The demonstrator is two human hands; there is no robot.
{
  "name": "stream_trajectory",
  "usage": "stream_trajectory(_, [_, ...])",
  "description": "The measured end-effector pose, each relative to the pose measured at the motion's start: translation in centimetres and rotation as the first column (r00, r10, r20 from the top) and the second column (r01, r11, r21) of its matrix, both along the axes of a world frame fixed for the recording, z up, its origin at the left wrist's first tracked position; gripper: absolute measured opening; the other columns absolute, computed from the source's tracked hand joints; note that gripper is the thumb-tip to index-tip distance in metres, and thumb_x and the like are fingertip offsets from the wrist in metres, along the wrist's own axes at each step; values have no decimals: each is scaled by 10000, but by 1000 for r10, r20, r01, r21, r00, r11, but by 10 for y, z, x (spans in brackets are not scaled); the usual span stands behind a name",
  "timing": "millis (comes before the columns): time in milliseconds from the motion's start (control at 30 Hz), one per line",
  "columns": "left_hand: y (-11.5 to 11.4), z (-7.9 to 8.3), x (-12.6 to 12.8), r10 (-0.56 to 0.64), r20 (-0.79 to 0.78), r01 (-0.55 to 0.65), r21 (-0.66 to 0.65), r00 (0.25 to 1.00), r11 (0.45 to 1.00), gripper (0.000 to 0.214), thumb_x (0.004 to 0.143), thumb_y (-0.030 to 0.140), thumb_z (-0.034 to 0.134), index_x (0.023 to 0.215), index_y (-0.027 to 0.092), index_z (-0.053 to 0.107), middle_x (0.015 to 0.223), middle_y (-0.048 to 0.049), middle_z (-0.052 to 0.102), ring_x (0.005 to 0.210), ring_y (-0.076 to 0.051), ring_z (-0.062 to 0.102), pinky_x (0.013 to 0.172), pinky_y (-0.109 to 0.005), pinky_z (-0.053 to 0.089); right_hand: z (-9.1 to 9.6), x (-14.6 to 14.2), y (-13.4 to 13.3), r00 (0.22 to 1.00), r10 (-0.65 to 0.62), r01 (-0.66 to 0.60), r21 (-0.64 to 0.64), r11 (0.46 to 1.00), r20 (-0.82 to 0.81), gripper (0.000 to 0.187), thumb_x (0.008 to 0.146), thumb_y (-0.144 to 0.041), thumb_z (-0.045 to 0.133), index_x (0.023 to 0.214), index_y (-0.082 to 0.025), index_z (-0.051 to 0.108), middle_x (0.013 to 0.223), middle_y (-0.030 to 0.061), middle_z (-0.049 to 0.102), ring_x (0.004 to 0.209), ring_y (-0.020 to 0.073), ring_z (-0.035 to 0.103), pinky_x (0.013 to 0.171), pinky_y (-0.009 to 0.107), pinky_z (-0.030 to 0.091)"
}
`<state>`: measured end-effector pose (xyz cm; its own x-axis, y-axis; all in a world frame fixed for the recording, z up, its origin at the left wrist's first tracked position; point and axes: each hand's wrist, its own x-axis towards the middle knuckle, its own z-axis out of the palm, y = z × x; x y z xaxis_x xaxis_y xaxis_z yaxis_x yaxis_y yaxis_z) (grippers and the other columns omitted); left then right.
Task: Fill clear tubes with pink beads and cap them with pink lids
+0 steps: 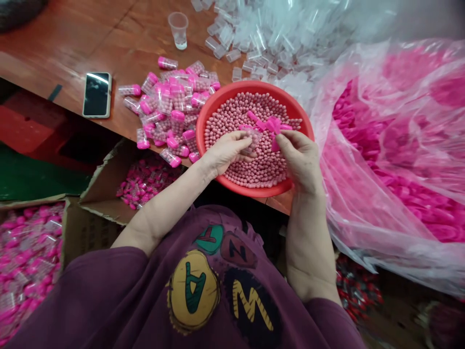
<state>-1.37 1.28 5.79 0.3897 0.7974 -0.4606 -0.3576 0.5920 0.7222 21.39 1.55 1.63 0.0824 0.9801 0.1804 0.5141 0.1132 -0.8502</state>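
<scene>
"What do we find in the grip?"

"We see the left hand clenched around a clear plastic tube, with the tube's end poking past the fingertips. The right hand pinches a bright pink plastic piece between its fingers. It's blurred, so we can't make out its exact shape."

"And where are those two things?"

"We have both just above a red plastic bowl heaped with small pink balls, and the hands hang over it."

"What lies around the bowl?"

"On the wooden table, we see a pile of pink-capped tubes touching the bowl's rim. Beyond it are loose clear tubes and a plastic cup. A smartphone lies further left."

"And lower down?"

"We see more capped tubes in a cardboard box, and a large plastic bag of pink pieces to the right."
</scene>
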Motion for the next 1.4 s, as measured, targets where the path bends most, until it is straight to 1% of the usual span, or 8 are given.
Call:
stream_trajectory(200, [-2,-3,-1,-33,30,32,22,999,999,67,1103,115,634,1089,152,688,847,31,730,679,-95,728,720,-222,552,11,-20,1,981,2,-10,-41,999,-193,608,1066,-751,570,1601,-464,556,1336,92,803,1095,310,809,894,521,695])
stream_trajectory(300, [-2,-3,-1,-47,44,47,11,998,999,76,1101,102,635,1076,153,686,875,21,750,681,-98,732,704,-232,545,8,-28,1,972,1,7,34,999,-233,571,1066,-728,589,1555,-437,541,1395,99,756,1185,319,790,909,529,710])
stream_trajectory(400, [-1,-2,-1,-46,76,46,4,996,999,107,1104,77,621,1059,155,681,854,26,743,689,-99,729,727,-244,564,0,-36,0,975,0,40,176,984,-221,516,1036,-711,649,1401,-353,579,1233,88,750,1121,305,794,944,533,706])
stream_trajectory(733, [-3,-6,-1,-45,114,37,67,992,997,83,1098,89,663,1056,146,705,854,26,721,664,-72,691,651,-208,492,31,-36,-24,992,112,-125,247,961,65,143,1049,-373,729,1070,-287,842,1138,74,841,1128,281,811,1072,485,663])
stream_trajectory(933, [-3,-7,2,-4,126,2,23,992,1000,103,1100,74,667,1102,146,740,863,14,766,714,-51,676,727,-179,501,18,-29,-20,974,39,-109,308,945,225,329,1117,-457,671,1388,-290,753,1273,91,833,1150,273,819,1048,466,695])
stream_trajectory(1133, [2,-2,-1,4,167,4,-49,986,999,186,1090,51,567,1051,137,727,828,-2,739,684,-80,653,667,-231,459,13,-30,-25,796,-34,-265,399,878,604,424,1109,-227,516,1486,-218,710,1337,175,775,1259,321,777,1079,548,690])
stream_trajectory(1233, [6,-1,-3,14,178,-1,-72,984,997,264,1127,116,508,985,145,728,814,-29,737,721,-113,625,716,-285,484,16,-34,-31,854,3,-251,406,878,521,408,1113,-270,567,1489,-226,720,1312,166,754,1247,314,774,1089,553,683])
stream_trajectory(1400, [6,-1,-4,10,240,10,-81,971,997,373,1180,246,521,865,166,703,794,-41,731,773,-134,602,822,-330,525,20,-42,-37,989,40,-83,307,948,144,326,1178,-450,572,1358,-292,794,1269,96,757,1228,283,777,1086,547,695])
